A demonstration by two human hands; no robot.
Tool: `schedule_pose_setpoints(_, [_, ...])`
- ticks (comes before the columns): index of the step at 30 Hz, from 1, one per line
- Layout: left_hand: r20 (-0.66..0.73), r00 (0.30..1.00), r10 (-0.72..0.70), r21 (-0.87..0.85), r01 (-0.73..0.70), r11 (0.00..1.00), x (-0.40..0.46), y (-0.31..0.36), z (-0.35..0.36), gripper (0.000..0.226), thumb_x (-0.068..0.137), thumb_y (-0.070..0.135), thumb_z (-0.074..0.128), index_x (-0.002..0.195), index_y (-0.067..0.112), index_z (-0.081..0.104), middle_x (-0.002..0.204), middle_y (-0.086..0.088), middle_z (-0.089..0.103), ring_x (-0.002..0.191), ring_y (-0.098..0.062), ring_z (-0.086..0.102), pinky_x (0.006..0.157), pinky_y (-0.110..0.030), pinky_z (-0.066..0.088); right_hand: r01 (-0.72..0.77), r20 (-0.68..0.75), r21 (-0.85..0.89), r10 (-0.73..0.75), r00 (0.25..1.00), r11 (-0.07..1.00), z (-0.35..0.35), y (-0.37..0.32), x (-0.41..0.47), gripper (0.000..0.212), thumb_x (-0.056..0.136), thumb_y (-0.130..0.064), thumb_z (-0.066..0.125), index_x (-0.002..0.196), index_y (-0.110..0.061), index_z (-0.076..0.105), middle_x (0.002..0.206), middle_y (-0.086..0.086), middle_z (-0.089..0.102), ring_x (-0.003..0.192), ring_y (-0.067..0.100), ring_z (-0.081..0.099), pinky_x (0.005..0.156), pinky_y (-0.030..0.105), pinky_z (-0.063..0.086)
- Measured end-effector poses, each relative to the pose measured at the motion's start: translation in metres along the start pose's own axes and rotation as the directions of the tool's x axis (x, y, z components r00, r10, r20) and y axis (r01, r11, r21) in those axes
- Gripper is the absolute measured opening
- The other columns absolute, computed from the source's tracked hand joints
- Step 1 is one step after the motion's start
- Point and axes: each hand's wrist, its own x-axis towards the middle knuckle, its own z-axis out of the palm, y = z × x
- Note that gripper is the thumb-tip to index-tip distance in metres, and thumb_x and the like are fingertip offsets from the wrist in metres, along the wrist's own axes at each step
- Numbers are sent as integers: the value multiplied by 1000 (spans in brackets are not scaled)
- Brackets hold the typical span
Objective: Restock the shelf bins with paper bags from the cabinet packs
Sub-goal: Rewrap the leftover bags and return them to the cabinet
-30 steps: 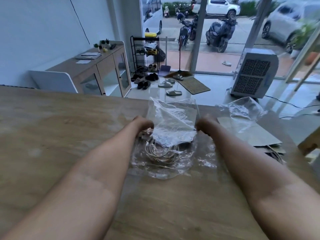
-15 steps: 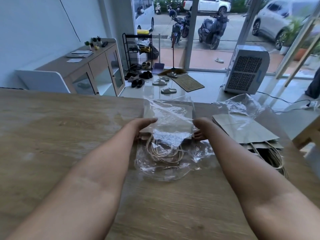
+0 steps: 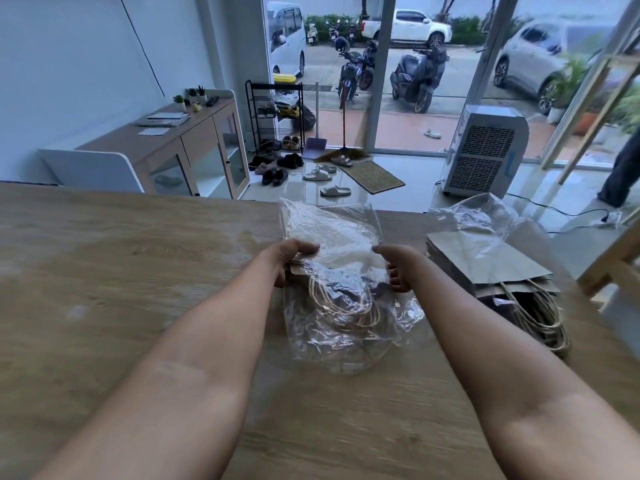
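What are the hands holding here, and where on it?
Both hold the plastic-wrapped pack of paper bags: left hand on its left edge, right hand on its right edge, above the handles.

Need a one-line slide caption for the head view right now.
Both hands, left hand and right hand, grip a plastic-wrapped pack of paper bags on the wooden table.

text: none readable | papers on sideboard (image 3: 162, 118): too small to make out | air cooler (image 3: 485, 154): no legible brand or label | parked cars and scooters outside: plates blurred, unreadable | plastic-wrapped pack of paper bags (image 3: 332, 251): no print visible
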Motion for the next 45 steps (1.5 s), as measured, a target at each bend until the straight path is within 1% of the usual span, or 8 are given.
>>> schedule_pose_setpoints(4, [63, 997, 34, -62, -30, 998, -6, -2, -9, 23, 89, 21, 65, 70, 13, 56, 49, 0, 52, 24, -10, 46, 28, -14, 40, 55, -41, -35, -56, 998, 998, 9, -5, -13, 50, 96, -34, 50, 137, -5, 49, 143, 14, 50, 131, 30, 49, 103, 37, 42])
schedule_pose_setpoints(8, [128, 987, 92, -186, -68, 980, -8, -16, -49, 14, 78, 21, 74, 73, 12, 63, 88, 0, 58, 61, -13, 52, 49, -20, 47, 69, -59, 6, -69, 996, 998, 40, -3, -46, 69, 95, -44, 51, 148, -6, 29, 151, 15, 35, 134, 34, 40, 107, 37, 36])
schedule_pose_setpoints(12, [228, 965, 130, -246, -72, 966, -20, -27, -73, 26, 86, 17, 68, 61, 11, 65, 68, 2, 58, 47, -9, 50, 35, -15, 45, 2, -67, 196, 11, 998, 981, 64, 5, -82, 57, 91, -43, 59, 135, -11, 41, 99, 11, 48, 63, 22, 56, 41, 20, 49])
schedule_pose_setpoints(15, [308, 940, 150, -222, -82, 972, -46, -31, -89, 27, 92, 16, 61, 67, 12, 55, 41, 5, 53, 24, -5, 39, 26, -11, 32, -44, -50, 353, 65, 997, 934, 74, 14, -110, 32, 87, -37, 66, 105, -13, 54, 86, 7, 52, 29, 15, 53, 29, 15, 38])
schedule_pose_setpoints(22, [479, 868, 126, -143, -65, 988, -80, -48, -74, 20, 90, 16, 63, 70, 14, 58, 54, 9, 45, 20, -5, 25, 25, -10, 20, -31, -167, 576, 155, 974, 817, 60, 52, -168, 19, 80, -26, 74, 80, -14, 60, 57, 4, 65, 33, 17, 60, 34, 21, 47])
schedule_pose_setpoints(29, [657, 751, 63, 14, -95, 995, -125, -86, 3, 25, 91, 20, 62, 66, 17, 57, 35, 9, 41, 20, -4, 27, 24, -10, 21, 23, -324, 632, 238, 916, 775, 3, 133, -231, 13, 80, -22, 72, 72, -13, 66, 54, 6, 69, 51, 19, 66, 70, 28, 57])
schedule_pose_setpoints(40, [789, 598, -142, 308, -184, 934, -238, -222, 123, 32, 61, 35, 87, 71, 17, 62, 60, 1, 52, 43, -12, 48, 54, -21, 47, 134, -434, 762, 347, 831, 633, -34, 309, -410, 19, 93, -17, 56, 76, -10, 60, 46, 7, 66, 37, 20, 64, 37, 33, 52])
schedule_pose_setpoints(45, [815, 534, -223, 336, -123, 934, -289, -289, 129, 20, 89, 24, 64, 74, 13, 58, 42, 0, 60, 24, -10, 49, 31, -12, 39, 191, -480, 789, 391, 785, 584, -19, 387, -461, 13, 90, -18, 60, 78, -14, 61, 51, 4, 69, 42, 16, 67, 48, 28, 56])
